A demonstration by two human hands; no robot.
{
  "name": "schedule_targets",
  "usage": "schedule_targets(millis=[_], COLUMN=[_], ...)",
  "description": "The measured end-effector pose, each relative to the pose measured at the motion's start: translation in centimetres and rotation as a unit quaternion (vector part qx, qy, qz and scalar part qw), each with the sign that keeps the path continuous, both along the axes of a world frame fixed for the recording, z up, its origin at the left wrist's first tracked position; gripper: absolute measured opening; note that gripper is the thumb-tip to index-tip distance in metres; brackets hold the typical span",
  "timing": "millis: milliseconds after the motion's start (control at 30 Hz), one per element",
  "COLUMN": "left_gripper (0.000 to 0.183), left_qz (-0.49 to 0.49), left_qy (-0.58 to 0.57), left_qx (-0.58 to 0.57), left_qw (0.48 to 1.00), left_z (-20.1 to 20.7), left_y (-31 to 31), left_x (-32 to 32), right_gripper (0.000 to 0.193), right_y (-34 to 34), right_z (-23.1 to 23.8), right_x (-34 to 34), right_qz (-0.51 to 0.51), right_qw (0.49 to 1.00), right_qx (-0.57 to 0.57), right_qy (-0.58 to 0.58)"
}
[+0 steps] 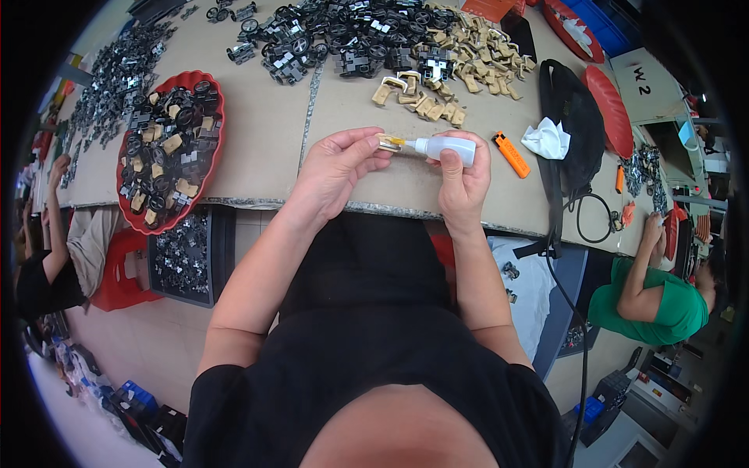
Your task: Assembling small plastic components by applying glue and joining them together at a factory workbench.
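My left hand (334, 170) is closed, pinching a small gold-coloured piece (388, 143) between thumb and fingers above the table's near edge. My right hand (466, 187) is wrapped round a small white squeeze bottle (459, 147), tipped on its side. Its thin nozzle points left and meets, or nearly meets, the gold piece; whether they touch I cannot tell. Beyond my hands lie loose tan bracket-shaped pieces (427, 108). Behind those is a heap of dark wheeled parts (328, 39), seemingly small toy-vehicle bodies.
To the left, a red scalloped tray (220, 148) of mixed dark and tan parts overhangs the table edge. An orange cutter knife (511, 154), crumpled tissue (547, 139) and black bag (573, 117) lie right. A grey crate (221, 257) stands below. Co-workers sit at both sides.
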State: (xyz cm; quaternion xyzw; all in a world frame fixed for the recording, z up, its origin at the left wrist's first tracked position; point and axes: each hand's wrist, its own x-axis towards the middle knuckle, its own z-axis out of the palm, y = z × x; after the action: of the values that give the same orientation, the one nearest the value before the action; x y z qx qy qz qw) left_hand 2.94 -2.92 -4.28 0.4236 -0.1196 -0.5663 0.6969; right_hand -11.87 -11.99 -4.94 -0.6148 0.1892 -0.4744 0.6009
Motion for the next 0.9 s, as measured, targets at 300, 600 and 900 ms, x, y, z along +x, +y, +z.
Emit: schedule_targets(millis=[300,600,900], left_gripper=[0.026,0.026,0.025], left_qz=[0.008,0.01,0.019], left_qy=[-0.001,-0.01,-0.012], left_qx=[0.0,0.003,0.012], left_qw=[1.0,1.0,1.0], left_z=[0.0,0.04,-0.08], left_y=[-0.02,-0.04,-0.07], left_x=[-0.07,-0.19,-0.18], right_gripper=[0.026,0.028,0.028], right_y=[0.13,0.05,-0.02], right_z=[-0.12,-0.51,-0.77], right_x=[0.02,-0.03,-0.07], right_qz=[-0.004,-0.029,-0.053], right_qw=[1.0,0.998,0.993], right_qx=[-0.008,-0.051,-0.104], right_qy=[0.002,0.014,0.028])
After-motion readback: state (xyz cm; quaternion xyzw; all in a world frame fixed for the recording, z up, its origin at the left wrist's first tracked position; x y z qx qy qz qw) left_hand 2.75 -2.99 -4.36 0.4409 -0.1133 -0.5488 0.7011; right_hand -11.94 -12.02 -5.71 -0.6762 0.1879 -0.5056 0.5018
